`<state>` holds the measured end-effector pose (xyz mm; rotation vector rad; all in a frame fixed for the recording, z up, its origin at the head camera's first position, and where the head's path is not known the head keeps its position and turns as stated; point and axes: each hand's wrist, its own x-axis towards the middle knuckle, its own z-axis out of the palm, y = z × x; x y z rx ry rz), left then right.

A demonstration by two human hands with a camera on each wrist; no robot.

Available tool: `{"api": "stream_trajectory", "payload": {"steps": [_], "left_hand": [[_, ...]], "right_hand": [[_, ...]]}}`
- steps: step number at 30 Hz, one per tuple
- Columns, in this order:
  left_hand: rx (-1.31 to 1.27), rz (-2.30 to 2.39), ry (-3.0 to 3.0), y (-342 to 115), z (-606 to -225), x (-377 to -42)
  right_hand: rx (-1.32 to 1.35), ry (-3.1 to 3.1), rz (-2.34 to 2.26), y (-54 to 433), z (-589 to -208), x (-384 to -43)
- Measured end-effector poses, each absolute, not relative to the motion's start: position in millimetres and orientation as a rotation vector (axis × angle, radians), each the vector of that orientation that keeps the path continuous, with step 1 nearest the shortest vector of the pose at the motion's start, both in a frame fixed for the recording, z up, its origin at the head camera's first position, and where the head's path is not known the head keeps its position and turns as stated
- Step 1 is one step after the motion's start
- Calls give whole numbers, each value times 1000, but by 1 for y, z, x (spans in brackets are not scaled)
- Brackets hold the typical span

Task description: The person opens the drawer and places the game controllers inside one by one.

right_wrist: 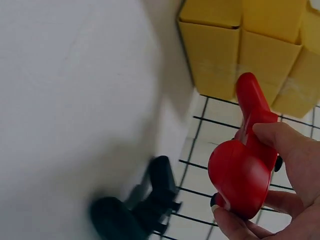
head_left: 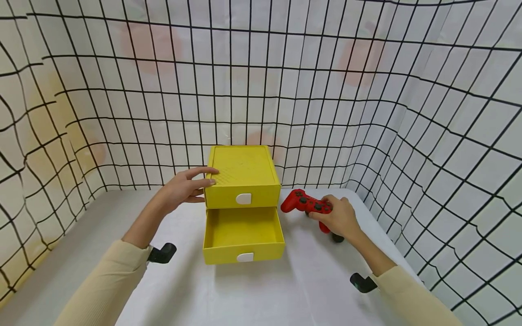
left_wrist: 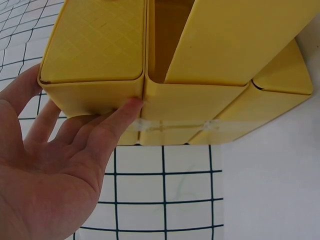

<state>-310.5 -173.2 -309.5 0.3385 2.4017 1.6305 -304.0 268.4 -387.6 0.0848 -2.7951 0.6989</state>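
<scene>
Left hand [head_left: 179,188], head view: fingers spread apart, touching the top and side of the yellow cabinet [head_left: 244,165] on its right; a drawer [head_left: 224,257] stands pulled out lower down.
Right hand [head_left: 340,217], head view: clamped on a red controller [head_left: 299,201], cabinet to its left (a dark controller [head_left: 337,237] peeks out beneath).
Cabinet side, left wrist view: extended fingers lie against it.
Red controller, right wrist view: pinched between thumb and fingers, cabinet beyond; dark controller blurred, left of the hand.

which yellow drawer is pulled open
The middle drawer: it juts forward with its inside showing, while the top drawer above and the bottom drawer below sit closed.
</scene>
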Motion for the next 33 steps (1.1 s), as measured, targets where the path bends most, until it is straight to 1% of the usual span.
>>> {"api": "stream_trajectory", "payload": {"steps": [9, 19, 33], "left_hand": [[340, 1616, 2423, -173, -309, -311], [350, 1634, 2401, -174, -309, -311], [351, 1646, 2388, -173, -309, -311]], "right_hand": [[172, -2821, 628, 265, -346, -282], [222, -2887, 586, 261, -312, -261], [326, -2939, 466, 240, -279, -232]]}}
